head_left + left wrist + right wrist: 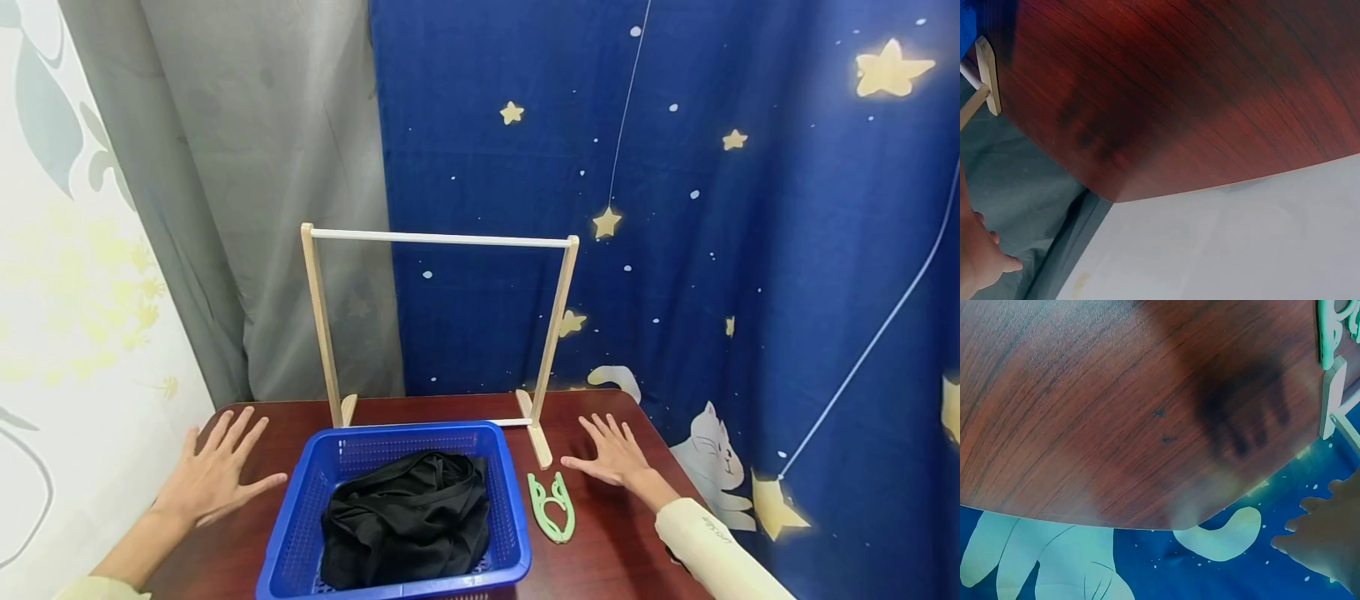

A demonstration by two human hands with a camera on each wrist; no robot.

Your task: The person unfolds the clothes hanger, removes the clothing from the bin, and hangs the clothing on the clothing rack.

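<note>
Head view shows me the left hand [213,477] and right hand [611,452] spread wide, holding nothing, on either side of the blue basket [303,517]. Black cloth [408,517] lies bunched inside the basket, a green hanger [538,502] just right of it; loose folds lifted hastily could, I judge, catch the rack [442,239] behind the basket and tip it.

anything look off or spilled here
Nothing looks spilled; the rack stands upright, and the black cloth lies in the blue basket. Two small dark marks on the tabletop look odd, breaking its grain; stains or scratches, I cannot tell.
</note>
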